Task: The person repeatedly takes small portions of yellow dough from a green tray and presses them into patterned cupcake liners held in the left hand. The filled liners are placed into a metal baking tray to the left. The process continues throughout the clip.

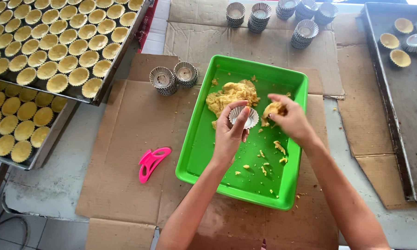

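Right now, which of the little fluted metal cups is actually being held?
The single empty cup in the left hand, over the green tray. All the other empty cups sit in stacks on the cardboard.

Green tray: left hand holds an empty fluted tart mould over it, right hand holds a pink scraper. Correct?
Not quite. In the head view the right hand holds a lump of dough; the pink scraper lies on the cardboard. The left hand does hold the fluted tart mould over the green tray.

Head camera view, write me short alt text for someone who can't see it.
Over a green tray holding a dough mound, the left hand holds an empty fluted tart mould while the right hand pinches a dough piece. Baking trays of lined tart shells sit to the left, stacked moulds nearby.
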